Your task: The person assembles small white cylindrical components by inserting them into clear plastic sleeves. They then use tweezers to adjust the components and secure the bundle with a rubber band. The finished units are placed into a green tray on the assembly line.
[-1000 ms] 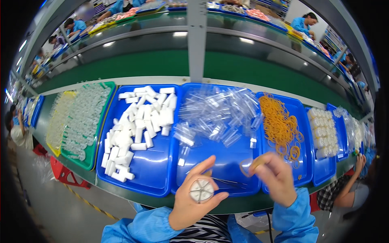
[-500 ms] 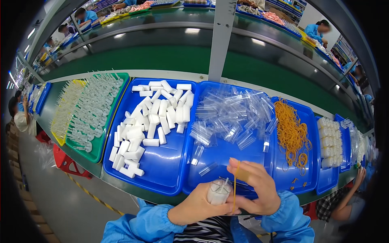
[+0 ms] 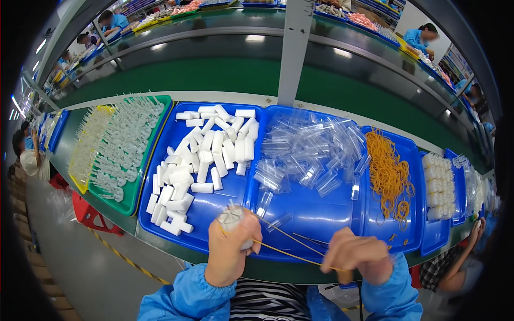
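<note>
My left hand (image 3: 224,257) is closed around a white cylindrical bundle (image 3: 231,218), with a short thin stem sticking up from its top. A yellow-orange rubber band (image 3: 289,254) is stretched long from this bundle to my right hand (image 3: 356,255). The fingers of my right hand are curled over the band's far end and slightly blurred. Below the hands' span lies the blue tray of clear plastic sleeves (image 3: 308,144). A thin dark tool (image 3: 309,239), perhaps tweezers, rests near that tray's front edge.
A blue tray of white blocks (image 3: 203,155) stands left of centre. Farther left is a green tray (image 3: 140,184) of translucent stemmed pieces. Rubber bands (image 3: 388,171) fill a tray on the right, with bundled white pieces (image 3: 438,184) beyond. A metal post (image 3: 293,59) rises behind the trays.
My hands have moved apart, the left one going left with the white bundle and the right one going right and down. The rubber band is now stretched long between them.
</note>
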`<state>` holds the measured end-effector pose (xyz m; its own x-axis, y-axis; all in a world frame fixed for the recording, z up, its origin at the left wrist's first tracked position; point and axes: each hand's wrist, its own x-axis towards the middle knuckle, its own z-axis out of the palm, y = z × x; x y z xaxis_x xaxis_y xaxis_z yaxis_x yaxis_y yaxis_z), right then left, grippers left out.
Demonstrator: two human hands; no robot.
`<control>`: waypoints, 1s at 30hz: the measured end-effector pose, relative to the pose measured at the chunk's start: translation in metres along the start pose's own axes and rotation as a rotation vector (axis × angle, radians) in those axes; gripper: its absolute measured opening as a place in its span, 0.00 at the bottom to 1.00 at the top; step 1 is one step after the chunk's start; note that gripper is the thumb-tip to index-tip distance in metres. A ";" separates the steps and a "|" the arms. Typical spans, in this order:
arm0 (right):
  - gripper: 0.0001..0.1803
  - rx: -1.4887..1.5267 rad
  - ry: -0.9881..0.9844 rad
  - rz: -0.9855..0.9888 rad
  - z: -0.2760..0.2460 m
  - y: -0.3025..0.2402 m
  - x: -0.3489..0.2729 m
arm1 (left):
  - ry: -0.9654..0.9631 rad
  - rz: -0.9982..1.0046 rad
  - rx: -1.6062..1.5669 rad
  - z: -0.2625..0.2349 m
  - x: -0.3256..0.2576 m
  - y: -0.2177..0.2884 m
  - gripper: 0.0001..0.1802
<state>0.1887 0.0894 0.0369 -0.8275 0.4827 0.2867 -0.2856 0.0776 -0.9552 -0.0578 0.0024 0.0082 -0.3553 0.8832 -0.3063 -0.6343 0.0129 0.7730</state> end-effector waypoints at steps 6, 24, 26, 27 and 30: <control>0.41 0.593 0.736 0.010 0.027 -0.021 0.028 | -0.489 0.379 0.273 0.018 -0.008 -0.011 0.29; 0.38 -0.893 -0.003 -0.045 0.033 -0.005 0.027 | -0.437 0.365 0.963 0.013 -0.027 -0.024 0.64; 0.31 -0.886 0.007 -0.040 0.040 -0.007 0.030 | -0.448 0.281 1.023 0.016 -0.033 -0.019 0.68; 0.30 -0.875 0.001 -0.035 0.041 -0.005 0.031 | -0.454 0.271 1.072 0.017 -0.035 -0.017 0.67; 0.28 -0.828 0.023 -0.013 0.045 0.005 0.028 | -0.462 0.252 1.147 0.018 -0.036 -0.016 0.65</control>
<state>0.1426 0.0637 0.0435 -0.8139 0.4943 0.3054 0.1603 0.6962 -0.6997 -0.0229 -0.0217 0.0170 0.0398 0.9985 -0.0368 0.4572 0.0146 0.8892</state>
